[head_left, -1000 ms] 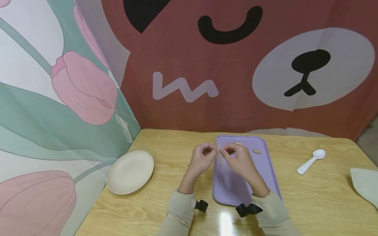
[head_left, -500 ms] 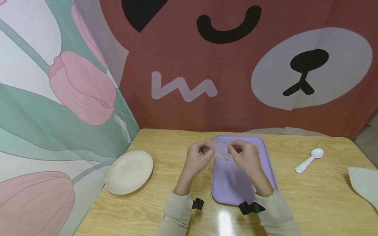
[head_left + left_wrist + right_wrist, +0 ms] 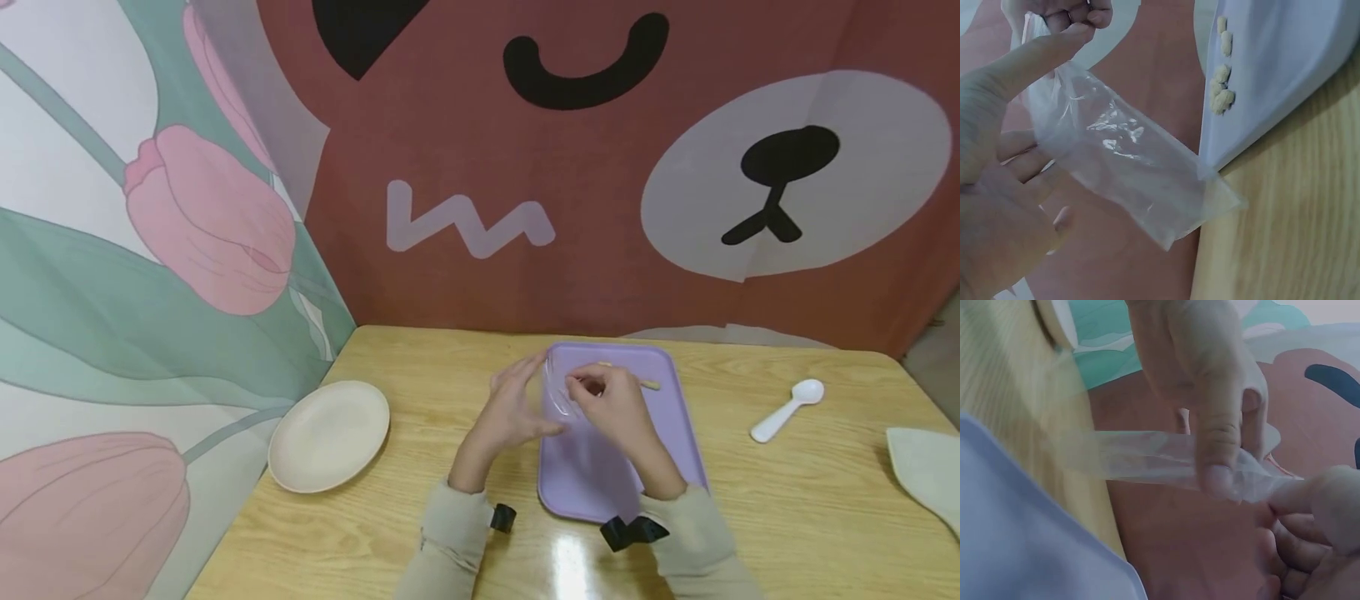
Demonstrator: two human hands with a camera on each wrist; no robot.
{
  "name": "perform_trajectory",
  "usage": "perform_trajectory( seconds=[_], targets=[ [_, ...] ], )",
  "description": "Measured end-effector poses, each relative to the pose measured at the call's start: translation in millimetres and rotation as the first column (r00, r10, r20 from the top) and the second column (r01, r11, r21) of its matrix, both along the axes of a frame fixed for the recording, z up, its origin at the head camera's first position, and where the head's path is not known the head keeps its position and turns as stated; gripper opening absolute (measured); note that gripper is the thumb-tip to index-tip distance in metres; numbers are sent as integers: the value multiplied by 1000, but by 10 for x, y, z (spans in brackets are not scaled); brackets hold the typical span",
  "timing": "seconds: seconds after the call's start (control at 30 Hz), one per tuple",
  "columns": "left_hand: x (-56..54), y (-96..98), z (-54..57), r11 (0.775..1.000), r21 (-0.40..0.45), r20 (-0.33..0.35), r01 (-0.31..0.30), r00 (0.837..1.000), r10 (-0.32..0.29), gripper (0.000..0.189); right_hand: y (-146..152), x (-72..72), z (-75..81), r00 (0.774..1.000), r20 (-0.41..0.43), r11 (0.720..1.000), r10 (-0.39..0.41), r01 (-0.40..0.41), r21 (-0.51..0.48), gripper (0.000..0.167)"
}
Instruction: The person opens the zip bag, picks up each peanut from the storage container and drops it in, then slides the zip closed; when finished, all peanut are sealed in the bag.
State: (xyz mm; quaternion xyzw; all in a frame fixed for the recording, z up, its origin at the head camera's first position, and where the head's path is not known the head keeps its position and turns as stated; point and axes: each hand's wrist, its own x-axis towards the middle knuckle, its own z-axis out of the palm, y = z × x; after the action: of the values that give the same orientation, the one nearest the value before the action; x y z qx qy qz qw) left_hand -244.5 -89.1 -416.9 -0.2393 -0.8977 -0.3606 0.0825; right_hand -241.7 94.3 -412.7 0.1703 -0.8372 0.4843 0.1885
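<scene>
A clear plastic zip bag (image 3: pixel 557 398) hangs over the left part of the purple tray (image 3: pixel 573 479). At its top end, my right hand (image 3: pixel 618 406) pinches it between thumb and fingertips. My left hand (image 3: pixel 512 410) is spread around the bag, fingers straight behind it and thumb stretched out in front. In the left wrist view the bag (image 3: pixel 1129 150) looks flat and see-through, with nothing visible inside. Several tan peanuts (image 3: pixel 1227 44) lie on the tray beyond it; in the head view my right hand partly hides them.
A round cream plate (image 3: pixel 330 437) lies on the wooden table (image 3: pixel 420 375) to the left. Right of the tray is a white spoon (image 3: pixel 789 410), with a pale, broad-ended object (image 3: pixel 926 467) at the right edge. A printed cloth (image 3: pixel 465 292) hangs behind the table.
Half a second ago both hands pinched the bag, drawn apart. Now my left fingers have let go and spread out, while my right hand has moved slightly left, still holding the bag.
</scene>
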Motion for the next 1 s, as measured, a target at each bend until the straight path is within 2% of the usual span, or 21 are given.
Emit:
perform_trajectory(
  seconds=[0.1, 0.23, 0.4, 0.6, 0.8, 1.0],
  targets=[
    [-11, -10, -42, 996, 86, -32, -11, 999, 13, 91, -22, 10, -12, 997, -4, 996, -76, 76, 35, 7],
    [-37, -41, -96, 978, 210, -57, 1, 998, 12, 77, -52, 16, -30, 988, -5, 987, -152, 152, 47, 7],
    [-69, -69, -153, 971, 239, -61, 12, 998, 2, 74, -102, 22, -65, 980, -27, 979, -199, 200, 38, 7],
    [-103, -113, -205, 959, 284, -41, 25, 999, -14, 74, -149, 16, -90, 979, -42, 979, -202, 203, 25, 8],
    [-138, -171, -223, 940, 342, 9, 10, 1000, -14, 73, -166, 28, -67, 984, -35, 984, -173, 174, 22, 9],
    [-165, -206, -226, 927, 375, 26, 7, 999, -18, 72, -118, 27, -11, 986, -52, 983, -157, 161, 84, 11]
  ],
)
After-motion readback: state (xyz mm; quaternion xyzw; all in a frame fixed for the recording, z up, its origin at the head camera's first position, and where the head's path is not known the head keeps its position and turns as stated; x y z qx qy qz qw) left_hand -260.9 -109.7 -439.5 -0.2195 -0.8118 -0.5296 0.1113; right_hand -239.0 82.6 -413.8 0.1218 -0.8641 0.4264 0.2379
